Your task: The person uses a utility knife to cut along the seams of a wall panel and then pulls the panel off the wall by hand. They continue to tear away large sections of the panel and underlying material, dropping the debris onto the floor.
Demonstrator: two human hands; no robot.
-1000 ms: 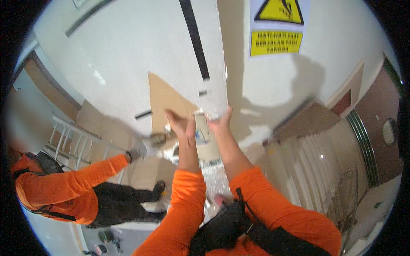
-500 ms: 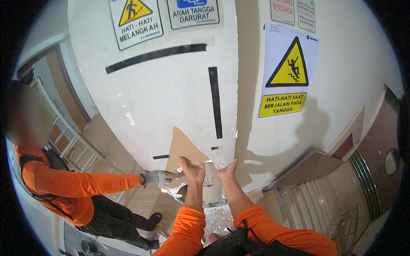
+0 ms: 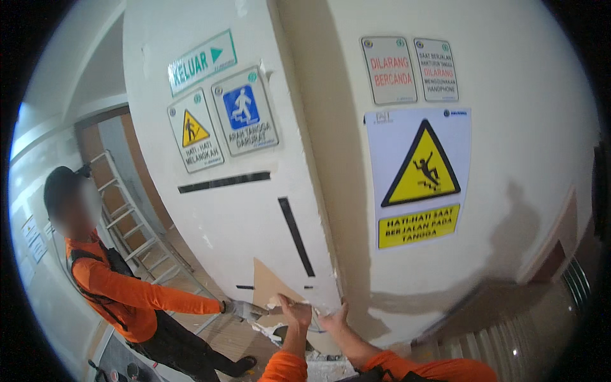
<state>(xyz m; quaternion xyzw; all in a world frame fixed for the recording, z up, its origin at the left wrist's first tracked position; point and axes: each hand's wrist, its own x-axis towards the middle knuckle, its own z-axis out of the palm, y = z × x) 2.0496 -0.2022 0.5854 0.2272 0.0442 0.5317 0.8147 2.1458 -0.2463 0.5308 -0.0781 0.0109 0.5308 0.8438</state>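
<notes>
My left hand (image 3: 295, 312) grips the ragged lower edge of a white wall board (image 3: 232, 232), its thumb up against the face. Close beside it, my right hand (image 3: 335, 319) holds the same edge near the board's corner, thumb raised. Most of the fingers of both hands are hidden. A bare brown patch (image 3: 265, 280), pointed at the top, shows where the white surface is gone, just above my left hand. To the left, a co-worker's gloved hand (image 3: 247, 310) reaches to the broken edge; what it holds, if anything, is unclear.
The co-worker (image 3: 121, 286), in an orange shirt, stands at the left before a metal ladder (image 3: 137, 226). Black tape strips (image 3: 296, 235) and signs (image 3: 245, 111) are on the board. A warning poster (image 3: 420, 181) hangs on the right wall, above stairs (image 3: 490, 353).
My view has tilted upward, so the hands and board edge sit lower and more signs show. Both hands stay on the board's lower edge, the co-worker's gloved hand beside them.
</notes>
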